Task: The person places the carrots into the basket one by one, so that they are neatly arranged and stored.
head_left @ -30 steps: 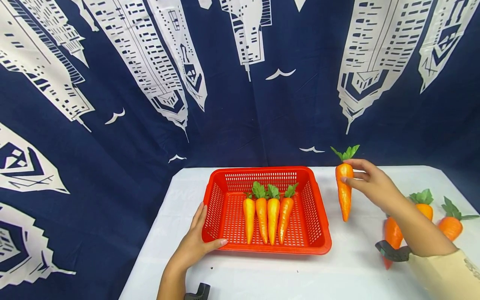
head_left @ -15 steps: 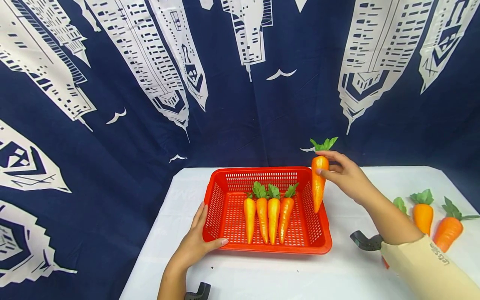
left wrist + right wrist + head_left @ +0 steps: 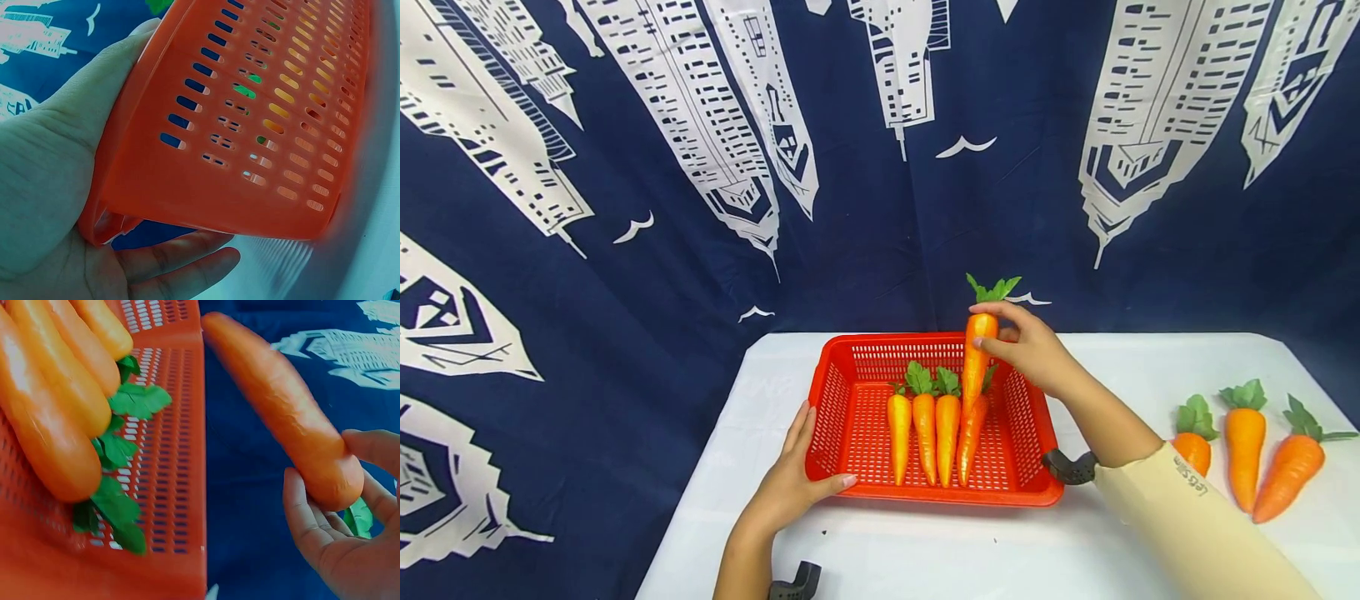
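Note:
My right hand (image 3: 1037,350) pinches an orange carrot (image 3: 976,358) near its leafy top, thumb on one side and fingers on the other. The carrot hangs tip down over the red basket (image 3: 943,494), overlapping the rightmost carrot inside it in the head view. Side by side in the basket lie several carrots (image 3: 923,437), leaves toward the far wall. At the basket's near left corner rests my left hand (image 3: 790,483), thumb along the front rim and straight fingers along the left side. The left wrist view shows its palm against the basket's rim (image 3: 134,119).
On the white table (image 3: 970,554), three more carrots lie at the right: one partly behind the right sleeve (image 3: 1187,508), a middle one (image 3: 1245,454) and an outer one (image 3: 1290,475). A dark blue cloth (image 3: 865,250) with white buildings hangs behind the table.
My right hand has carried the carrot leftward, from beside the basket to above the carrots in it. The carrots at the right are more uncovered. My left hand stays at the basket's corner.

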A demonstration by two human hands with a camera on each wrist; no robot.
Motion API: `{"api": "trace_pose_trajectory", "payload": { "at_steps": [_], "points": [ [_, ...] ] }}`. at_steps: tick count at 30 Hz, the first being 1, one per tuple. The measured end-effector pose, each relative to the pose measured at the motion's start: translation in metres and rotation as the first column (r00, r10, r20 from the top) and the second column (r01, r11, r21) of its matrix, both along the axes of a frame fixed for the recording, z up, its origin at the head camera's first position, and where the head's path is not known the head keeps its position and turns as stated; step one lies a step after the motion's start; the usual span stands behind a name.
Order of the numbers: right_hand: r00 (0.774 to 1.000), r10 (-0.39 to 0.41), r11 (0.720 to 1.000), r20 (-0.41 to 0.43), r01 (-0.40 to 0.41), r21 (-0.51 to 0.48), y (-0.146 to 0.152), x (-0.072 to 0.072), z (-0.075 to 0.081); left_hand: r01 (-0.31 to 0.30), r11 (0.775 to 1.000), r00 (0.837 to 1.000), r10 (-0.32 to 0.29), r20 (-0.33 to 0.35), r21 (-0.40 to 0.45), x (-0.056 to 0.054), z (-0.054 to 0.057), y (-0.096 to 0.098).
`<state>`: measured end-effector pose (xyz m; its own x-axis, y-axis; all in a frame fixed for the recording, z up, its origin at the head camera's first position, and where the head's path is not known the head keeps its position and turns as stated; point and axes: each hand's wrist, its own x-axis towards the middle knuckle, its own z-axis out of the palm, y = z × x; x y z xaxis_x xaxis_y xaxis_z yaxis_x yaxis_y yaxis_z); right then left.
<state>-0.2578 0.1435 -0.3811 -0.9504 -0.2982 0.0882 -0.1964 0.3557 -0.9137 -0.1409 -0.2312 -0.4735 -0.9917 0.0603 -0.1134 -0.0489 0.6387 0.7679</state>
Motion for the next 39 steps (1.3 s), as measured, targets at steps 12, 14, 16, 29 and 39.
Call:
{"api": "trace_pose_trajectory", "payload": {
  "at_steps": [12,14,16,29,39],
  "points": [
    [0.999,0.040,0.992,0.030,-0.043,0.116,-0.037,-0.015,-0.028,0.004,1.000,1.000,-0.004,0.004,0.010,-0.002,0.001,0.003],
    [0.999,0.046,0.986,0.010,-0.047,0.159,-0.042,-0.017,-0.033,0.007,1.000,1.000,-0.007,0.001,0.006,-0.002,0.001,0.003],
    [0.999,0.050,0.977,-0.019,-0.045,0.206,-0.046,-0.018,-0.038,0.012,1.000,1.000,-0.012,-0.003,0.000,-0.002,0.001,0.003],
    [0.987,0.163,0.912,-0.004,-0.149,0.382,-0.061,-0.021,-0.063,0.008,1.000,1.000,-0.008,-0.004,-0.014,0.000,0.001,0.003],
    [0.978,0.209,0.874,0.024,-0.198,0.443,-0.065,-0.021,-0.071,0.006,1.000,1.000,-0.006,-0.002,-0.020,-0.001,0.001,0.002]
  ]
}}
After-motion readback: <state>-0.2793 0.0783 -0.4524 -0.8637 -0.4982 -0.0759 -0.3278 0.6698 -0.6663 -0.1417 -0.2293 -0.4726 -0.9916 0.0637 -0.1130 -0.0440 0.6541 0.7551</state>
